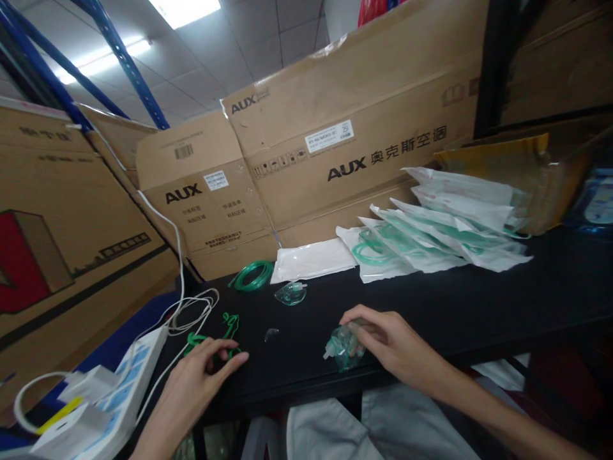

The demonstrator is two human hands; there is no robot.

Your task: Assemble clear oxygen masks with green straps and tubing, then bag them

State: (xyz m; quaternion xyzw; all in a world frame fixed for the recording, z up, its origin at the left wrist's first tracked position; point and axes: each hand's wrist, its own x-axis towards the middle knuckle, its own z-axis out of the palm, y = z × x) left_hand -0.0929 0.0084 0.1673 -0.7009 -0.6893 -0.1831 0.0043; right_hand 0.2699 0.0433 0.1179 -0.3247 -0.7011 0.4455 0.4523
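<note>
Right hand (390, 342) is curled over a clear, green-tinted plastic mask piece (342, 350) at the near edge of the black table (479, 306), fingers bent round it and pinching it against the tabletop. Left hand (204, 367) lies flat with fingers spread, tips touching a thin green elastic strap (228, 329) that loops just beyond them. Between the two hands sits a small clear cap (271, 334), untouched. Further back, a second clear mask (290, 292) lies beside a coil of green tubing (252, 276), and a row of sealed white pouches (431, 243) fans out to the right in front of the AUX cartons (335, 147).

To handle this well, I'd say the right hand wants a firmer hold on the rigid rim, not the soft dome, which looks likely to buckle. The strap is thin and tangles easily, so lift it by one end. The power strip (129, 383) and its white cables sit just beside the left hand; keep the strap off them.
</note>
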